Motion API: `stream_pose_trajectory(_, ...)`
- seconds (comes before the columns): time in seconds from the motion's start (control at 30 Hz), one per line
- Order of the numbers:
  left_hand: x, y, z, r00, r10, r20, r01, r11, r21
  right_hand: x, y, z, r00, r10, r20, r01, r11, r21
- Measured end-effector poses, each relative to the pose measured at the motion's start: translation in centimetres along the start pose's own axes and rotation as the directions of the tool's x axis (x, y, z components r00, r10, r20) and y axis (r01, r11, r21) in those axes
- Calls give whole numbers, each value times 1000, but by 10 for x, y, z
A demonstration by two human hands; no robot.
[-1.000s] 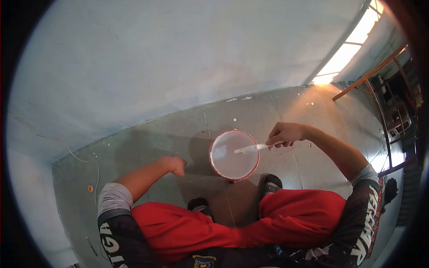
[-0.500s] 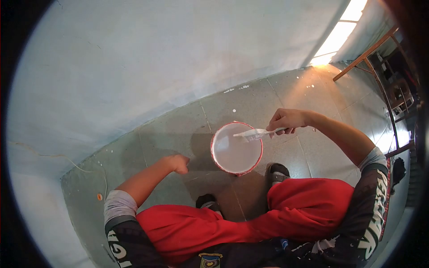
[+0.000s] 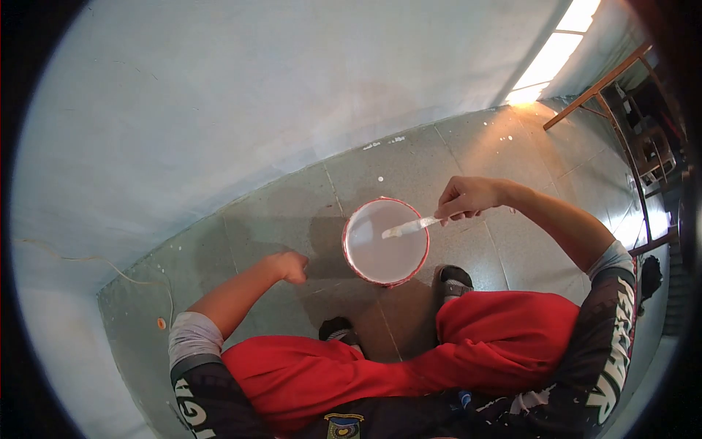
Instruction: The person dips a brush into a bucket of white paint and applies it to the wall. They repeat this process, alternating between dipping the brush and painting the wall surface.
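A person crouches over a tiled floor (image 3: 453,157) beside a pale blue wall (image 3: 256,102). The right hand (image 3: 468,197) grips the handle of a paint-coated brush (image 3: 409,227), whose tip reaches over a round red-rimmed bucket (image 3: 386,241) full of white paint. The bucket stands on the floor between the two hands, just left of the right hand. The left hand (image 3: 291,267), curled into a loose fist and holding nothing, hovers near the bucket's left side, not touching it.

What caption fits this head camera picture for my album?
Right hand holds a white-coated brush over a red-rimmed paint bucket; left hand fisted nearby.
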State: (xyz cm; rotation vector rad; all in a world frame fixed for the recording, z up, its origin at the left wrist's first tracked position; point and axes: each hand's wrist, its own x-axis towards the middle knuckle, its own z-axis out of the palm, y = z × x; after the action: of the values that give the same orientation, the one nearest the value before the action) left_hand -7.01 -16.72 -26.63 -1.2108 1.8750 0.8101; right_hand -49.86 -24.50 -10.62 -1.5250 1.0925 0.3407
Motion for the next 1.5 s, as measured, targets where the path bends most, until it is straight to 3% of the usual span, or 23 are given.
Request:
stream_pose_trajectory(0.1,0,-2,0,1000,-22,-14,22,1000,7,0,-2,5,997,11,-73,-15,998,-61)
stream_pose_trajectory(0.2,-3,0,-2,1000,5,-4,-5,1000,18,-1,-5,4,1000,11,-3,-11,1000,5)
stream_pose_trajectory(0.33,-4,-2,-4,1000,22,17,-22,1000,4,5,0,4,998,-8,-65,3,997,-79)
stream_pose_trajectory(0.43,-6,-1,-4,999,32,-10,-31,999,16,3,-1,3,1000,7,-6,-7,1000,1)
stream_pose_trajectory(0.5,-3,-4,-1,999,41,-9,-41,999,8,7,2,5,998,-22,-64,16,996,-89)
stream_pose_trajectory(0.63,5,-8,3,998,55,12,-56,998,43,3,-5,5,1000,25,-3,-25,1000,16)
stream_pose_trajectory(0.73,3,-7,2,998,65,21,-65,998,23,6,1,7,992,-83,-95,69,987,-145)
stream_pose_trajectory(0.8,5,-9,5,998,67,4,-67,998,16,-2,-10,5,998,30,-61,-32,999,-24)
stream_pose_trajectory(0.93,3,-7,3,998,56,7,-56,998,3,6,6,3,988,-92,-122,78,990,-120)
stream_pose_trajectory(1.0,0,-6,0,999,52,7,-52,999,9,-3,-4,0,999,12,-44,-10,998,54)
stream_pose_trajectory(1.03,-1,-5,-1,999,43,8,-43,999,17,1,1,0,999,10,-45,-8,998,54)
stream_pose_trajectory(1.1,-1,-4,-3,999,37,31,-37,999,15,10,14,1,970,-189,-151,156,965,-209)
stream_pose_trajectory(1.13,0,-4,-3,998,32,50,-33,999,12,5,8,1,971,-186,-150,153,966,-209)
stream_pose_trajectory(1.2,2,-4,-2,999,34,35,-35,999,15,-5,-3,1,998,2,-61,-1,1000,15)
stream_pose_trajectory(1.33,-1,-6,-2,999,38,5,-38,999,-31,3,6,2,986,-86,-146,67,989,-131)
stream_pose_trajectory(1.4,-3,-4,-3,999,42,1,-42,999,-18,-4,-1,1,998,25,-53,-22,998,56)
stream_pose_trajectory(1.43,-3,-4,-4,999,46,4,-46,999,-3,-2,1,1,998,22,-55,-19,998,57)
stream_pose_trajectory(1.5,-3,-4,-3,999,44,14,-44,999,-3,5,8,2,988,-64,-140,45,989,-138)
